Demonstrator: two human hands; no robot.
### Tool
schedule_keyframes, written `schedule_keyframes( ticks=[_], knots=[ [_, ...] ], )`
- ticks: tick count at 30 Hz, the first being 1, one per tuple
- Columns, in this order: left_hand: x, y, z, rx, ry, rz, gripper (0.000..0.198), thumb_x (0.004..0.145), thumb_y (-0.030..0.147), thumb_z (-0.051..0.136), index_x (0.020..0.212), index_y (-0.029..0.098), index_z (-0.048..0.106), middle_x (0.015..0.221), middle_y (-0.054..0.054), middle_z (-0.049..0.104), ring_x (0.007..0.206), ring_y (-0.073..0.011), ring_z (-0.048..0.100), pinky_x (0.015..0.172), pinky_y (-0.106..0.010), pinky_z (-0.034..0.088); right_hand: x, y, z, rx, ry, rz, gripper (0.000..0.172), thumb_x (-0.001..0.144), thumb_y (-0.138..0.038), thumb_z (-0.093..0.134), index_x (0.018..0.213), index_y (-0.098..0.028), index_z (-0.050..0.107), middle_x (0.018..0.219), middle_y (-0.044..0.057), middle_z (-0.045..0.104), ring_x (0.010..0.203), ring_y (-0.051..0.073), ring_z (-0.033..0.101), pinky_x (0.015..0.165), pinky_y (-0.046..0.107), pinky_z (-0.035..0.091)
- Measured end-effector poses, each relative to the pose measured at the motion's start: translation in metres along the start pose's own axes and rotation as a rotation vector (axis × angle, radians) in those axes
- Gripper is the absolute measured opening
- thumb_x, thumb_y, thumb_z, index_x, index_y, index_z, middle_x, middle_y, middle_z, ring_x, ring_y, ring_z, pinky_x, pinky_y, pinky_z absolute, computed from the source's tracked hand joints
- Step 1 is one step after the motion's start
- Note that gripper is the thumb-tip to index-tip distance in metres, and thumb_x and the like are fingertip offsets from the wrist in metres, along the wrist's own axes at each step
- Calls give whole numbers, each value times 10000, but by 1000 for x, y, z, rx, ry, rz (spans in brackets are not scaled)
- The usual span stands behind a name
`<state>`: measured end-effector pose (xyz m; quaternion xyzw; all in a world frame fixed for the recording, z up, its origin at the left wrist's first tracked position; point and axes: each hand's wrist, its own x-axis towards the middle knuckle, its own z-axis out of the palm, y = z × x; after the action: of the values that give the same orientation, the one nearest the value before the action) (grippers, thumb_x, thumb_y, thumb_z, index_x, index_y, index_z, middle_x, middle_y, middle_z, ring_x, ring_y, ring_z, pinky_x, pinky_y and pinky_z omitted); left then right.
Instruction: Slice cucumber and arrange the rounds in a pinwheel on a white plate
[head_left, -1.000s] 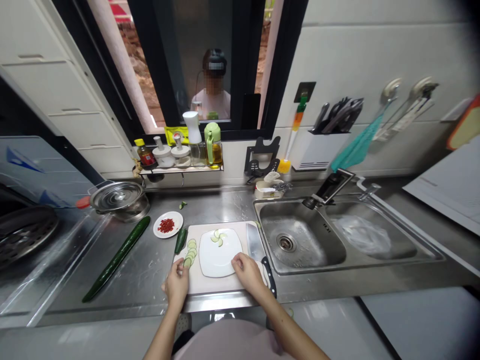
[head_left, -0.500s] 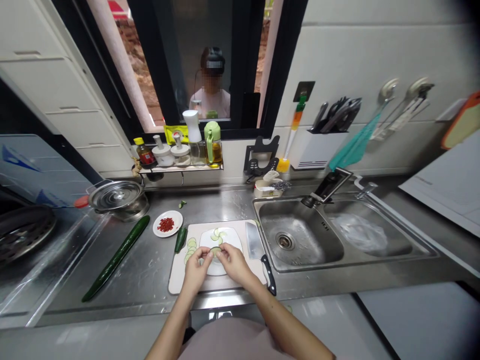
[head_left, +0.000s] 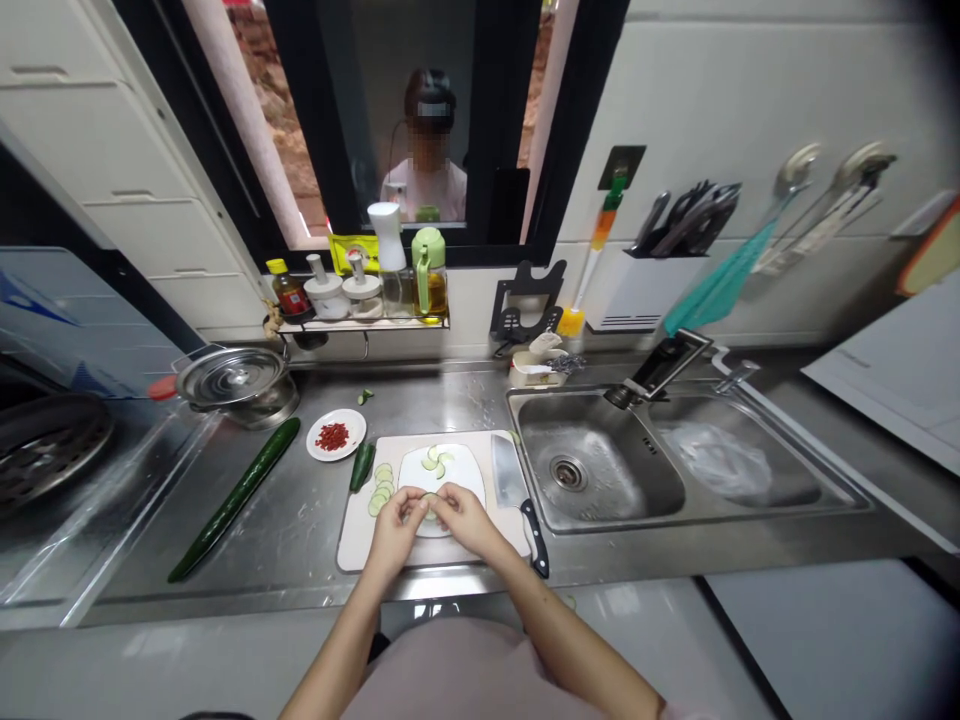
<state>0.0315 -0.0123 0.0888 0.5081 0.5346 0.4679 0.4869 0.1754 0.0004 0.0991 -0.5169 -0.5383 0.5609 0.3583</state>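
Between their fingertips, my left hand (head_left: 397,522) and my right hand (head_left: 463,515) pinch one thin cucumber slice (head_left: 430,507) above the near half of a white plate (head_left: 463,472). Folded or curved cucumber pieces (head_left: 437,461) lie on the plate's far half. The plate rests on a pale cutting board (head_left: 367,550). Left of the plate, a row of round cucumber slices (head_left: 381,490) lies on the board, beside a short cucumber piece (head_left: 362,467) at its left edge. A knife (head_left: 510,478) lies on the board's right side.
A long cucumber (head_left: 236,500) and a small dish of red pieces (head_left: 352,423) lie on the steel counter to the left. Behind them is a lidded pot (head_left: 247,385). The double sink (head_left: 600,470) is right of the board; a condiment rack (head_left: 360,325) hangs behind.
The view has shifted slightly. Both hands stay together over the plate, and the slice between them is now more hidden by the fingers.
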Motion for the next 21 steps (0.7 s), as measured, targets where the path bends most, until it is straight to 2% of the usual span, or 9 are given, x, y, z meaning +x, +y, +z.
schedule_keyframes(
  ticks=[4, 10, 17, 21],
  knots=[
    [3, 8, -1, -92, -33, -66, 355, 734, 481, 668, 860, 152, 616, 742, -22, 667, 700, -144, 611, 681, -254, 466, 2, -9, -1, 215, -90, 167, 305, 764, -473, 594, 696, -203, 470, 543, -41, 539, 459, 86, 472, 417, 183, 303],
    [5, 21, 0, -14, -1, 28, 301, 760, 444, 653, 856, 160, 630, 778, -27, 671, 727, -141, 609, 710, -253, 469, 3, -22, -6, 372, -120, 181, 269, 730, -434, 619, 723, -183, 521, 584, -37, 552, 480, 70, 502, 407, 159, 310],
    [0, 25, 0, 242, 108, 176, 218, 812, 382, 598, 857, 180, 664, 843, -33, 679, 760, -144, 576, 744, -266, 451, 3, -25, -7, 377, -128, 168, 243, 760, -419, 567, 713, -185, 518, 535, -46, 524, 427, 70, 475, 388, 169, 297],
    [0, 27, 1, 261, 101, 182, 215, 808, 379, 596, 838, 179, 669, 812, -27, 673, 729, -139, 562, 731, -265, 451, 6, -24, -8, 315, -93, 154, 250, 769, -430, 550, 715, -186, 532, 528, -46, 525, 419, 75, 470, 380, 174, 282]
  ],
)
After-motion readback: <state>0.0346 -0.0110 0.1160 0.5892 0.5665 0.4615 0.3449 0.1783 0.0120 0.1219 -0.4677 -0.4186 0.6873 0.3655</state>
